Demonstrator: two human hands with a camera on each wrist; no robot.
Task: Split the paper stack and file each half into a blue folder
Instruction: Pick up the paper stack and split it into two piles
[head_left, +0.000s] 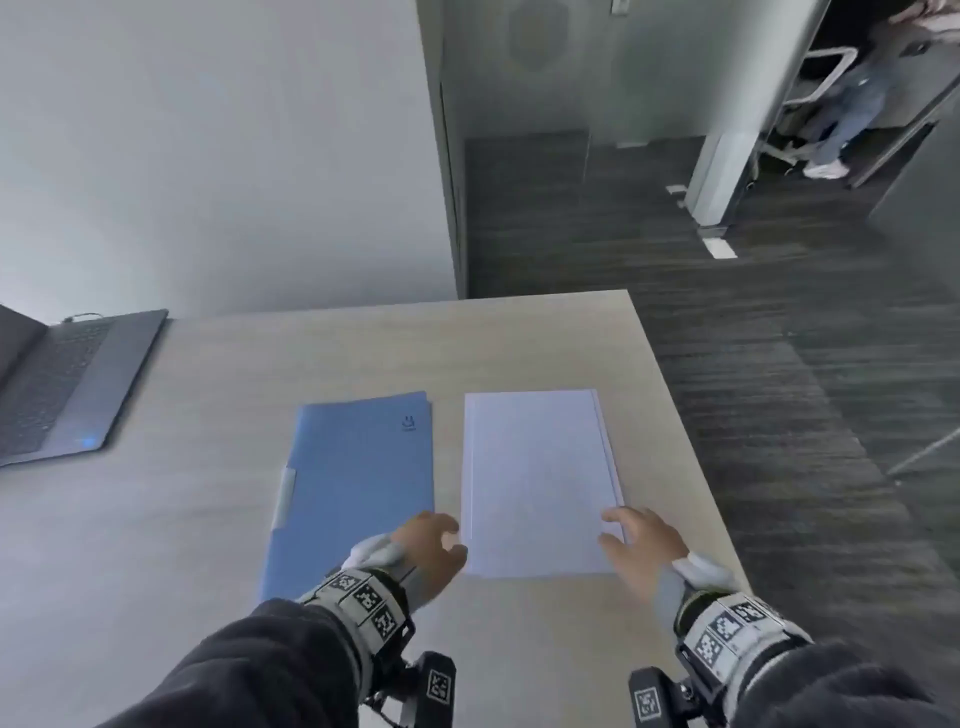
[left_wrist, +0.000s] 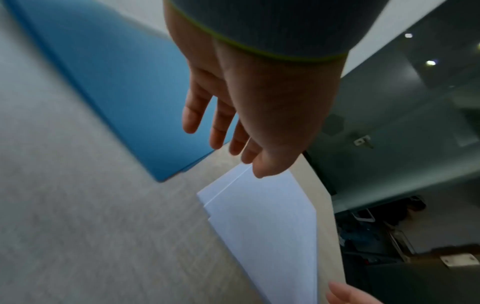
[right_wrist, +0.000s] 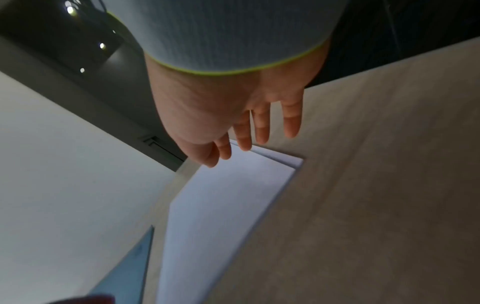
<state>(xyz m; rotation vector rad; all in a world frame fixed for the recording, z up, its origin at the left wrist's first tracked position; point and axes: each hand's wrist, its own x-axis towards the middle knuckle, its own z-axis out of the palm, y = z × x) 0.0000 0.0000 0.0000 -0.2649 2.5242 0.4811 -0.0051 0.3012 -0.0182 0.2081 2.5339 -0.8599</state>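
- Paper stack (head_left: 540, 483) is lying flat on the table (head_left: 208, 519), sheets slightly fanned along its right edge.
- Blue folder (head_left: 353, 488) is lying closed just left of the stack, a narrow gap between them.
- Left hand (head_left: 431, 551) is reaching in at the stack's near left corner, fingers loose.
- Right hand (head_left: 641, 551) is sitting at the near right corner, fingertips on the paper.
- Laptop (head_left: 62, 379) is sitting open at far left.
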